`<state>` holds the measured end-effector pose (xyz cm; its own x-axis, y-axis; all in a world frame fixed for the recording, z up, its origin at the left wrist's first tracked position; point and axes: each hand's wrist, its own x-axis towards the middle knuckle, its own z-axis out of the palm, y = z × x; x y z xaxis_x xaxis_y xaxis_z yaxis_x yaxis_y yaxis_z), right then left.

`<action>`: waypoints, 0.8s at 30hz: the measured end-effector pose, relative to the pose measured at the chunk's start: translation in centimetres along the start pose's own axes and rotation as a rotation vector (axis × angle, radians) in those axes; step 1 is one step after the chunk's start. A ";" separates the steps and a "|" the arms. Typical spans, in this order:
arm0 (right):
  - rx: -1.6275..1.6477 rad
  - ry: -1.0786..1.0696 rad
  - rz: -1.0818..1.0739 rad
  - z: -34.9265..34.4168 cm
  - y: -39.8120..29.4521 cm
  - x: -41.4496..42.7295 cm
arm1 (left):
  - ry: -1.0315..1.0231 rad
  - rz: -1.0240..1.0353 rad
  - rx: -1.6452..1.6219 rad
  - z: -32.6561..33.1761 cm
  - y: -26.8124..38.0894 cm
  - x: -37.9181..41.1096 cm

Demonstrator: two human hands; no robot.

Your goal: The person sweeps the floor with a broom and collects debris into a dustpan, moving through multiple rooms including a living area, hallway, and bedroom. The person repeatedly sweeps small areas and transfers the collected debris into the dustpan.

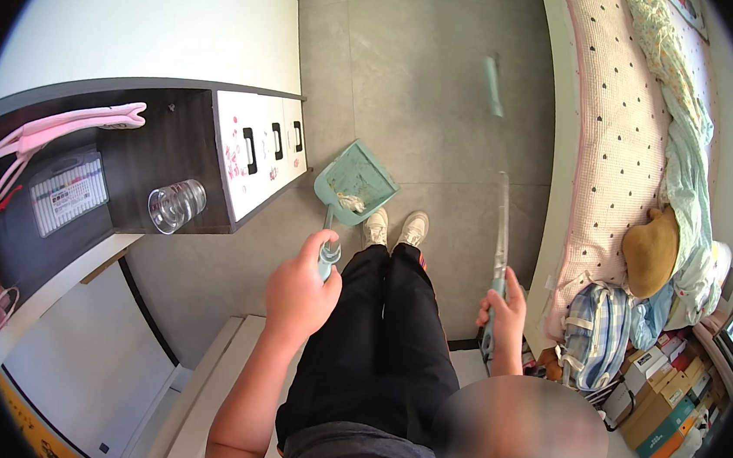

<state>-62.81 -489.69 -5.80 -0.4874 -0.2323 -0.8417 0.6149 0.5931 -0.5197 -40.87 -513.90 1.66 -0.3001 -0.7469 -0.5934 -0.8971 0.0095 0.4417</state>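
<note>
My left hand (304, 286) grips the handle of a green long-handled dustpan (359, 176). The pan rests on the floor in front of my left shoe, with dust and a pale clump of debris (350, 203) inside. In my right hand (506, 310) is the handle of a broom (503, 231), held out ahead of me to the right. Motion blur softens the green broom head (493, 86), which is over the floor beside the bed. Part of the broom's shaft is too faint to make out.
On my left stands a dark shelf (154, 112) with a drinking glass (177, 206), a case of pens (70, 193) and white drawers (259, 147). A bed (616, 139) lines the right. A plaid backpack (596, 334) and several boxes (658, 411) lie behind it. Grey tiled floor (408, 121) runs between.
</note>
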 end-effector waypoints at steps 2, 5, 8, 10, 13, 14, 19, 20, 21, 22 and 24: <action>-0.148 0.126 -0.071 -0.8 -0.1 2.5 | -0.013 0.001 -0.007 -0.1 0.0 0.2; -0.296 0.176 -0.166 -2.4 0.0 9.5 | -0.018 -0.018 -0.015 -0.4 0.0 0.1; -0.399 0.248 -0.117 -2.9 1.1 17.8 | 0.005 0.030 -0.037 0.1 -0.1 -0.2; -0.442 0.265 -0.118 -1.3 4.3 19.3 | -0.011 0.014 -0.043 0.0 0.0 -0.2; -0.346 0.113 0.046 5.7 4.8 12.2 | 0.013 0.007 -0.016 0.0 0.3 -0.3; -0.321 0.061 0.079 6.6 4.6 9.8 | 0.020 0.035 -0.015 0.1 0.2 -0.3; 0.058 -0.196 0.296 4.1 -3.5 5.4 | 0.043 0.101 0.028 0.2 -1.0 -1.4; 0.300 -0.260 0.381 2.4 -4.0 6.1 | 0.029 0.082 0.033 0.1 -1.0 -1.8; 0.501 -0.321 0.457 1.2 -5.3 5.8 | 0.021 0.057 0.037 -0.1 -1.0 -2.2; 0.662 -0.386 0.489 -0.3 -5.4 6.0 | 0.009 0.036 0.041 -0.3 -1.0 -2.5; 0.828 -0.433 0.493 -1.2 -5.1 4.9 | 0.042 0.073 0.062 -0.4 -1.5 -2.7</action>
<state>-69.13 -492.90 -7.14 0.0945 -0.4613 -0.8822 0.9953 0.0234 0.0944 -38.55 -512.18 2.89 -0.3527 -0.7700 -0.5316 -0.8921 0.1051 0.4395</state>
